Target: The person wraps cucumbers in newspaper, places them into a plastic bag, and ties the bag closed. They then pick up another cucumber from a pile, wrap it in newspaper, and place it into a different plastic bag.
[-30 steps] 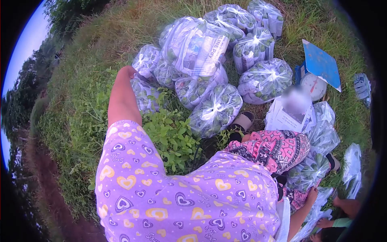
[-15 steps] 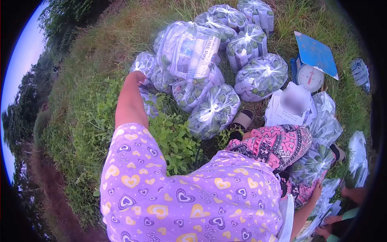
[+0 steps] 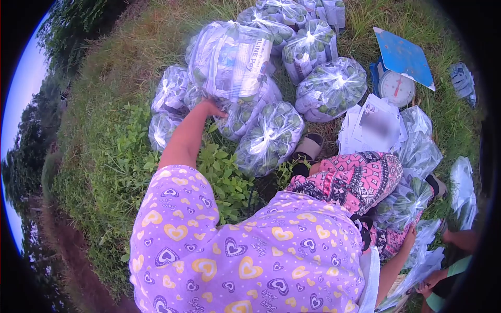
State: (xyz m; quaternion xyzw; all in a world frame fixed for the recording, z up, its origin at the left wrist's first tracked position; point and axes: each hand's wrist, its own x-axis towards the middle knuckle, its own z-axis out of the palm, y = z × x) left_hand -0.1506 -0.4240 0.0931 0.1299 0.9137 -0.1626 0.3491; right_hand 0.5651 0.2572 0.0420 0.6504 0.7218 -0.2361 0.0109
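My left hand (image 3: 213,109) reaches out to the clustered clear plastic bags, fingers stretched out and apart, holding nothing. Its fingertips are right at a knotted bag of green produce (image 3: 243,118), lined with printed paper. Above it sits a larger bag (image 3: 227,65) with "LINE Pay" lettering. Low on the right, my right hand (image 3: 410,236) is by my patterned trouser leg (image 3: 360,180), beside an open-topped plastic bag of green produce (image 3: 404,206) between my legs. Its fingers are partly hidden, and I cannot tell whether they grip the bag.
More filled bags (image 3: 331,89) stand on the grass. A blue-topped dial scale (image 3: 397,86) stands near loose printed papers (image 3: 373,128) and paper-lined plastic bags (image 3: 419,143). Leafy plants (image 3: 222,182) grow beside my left arm. At lower right are another person's hands (image 3: 429,281).
My left hand has moved right, from the far-left bags to the bag below the large one. The view has shifted slightly. My right hand stays put; the other person's hands have come closer together.
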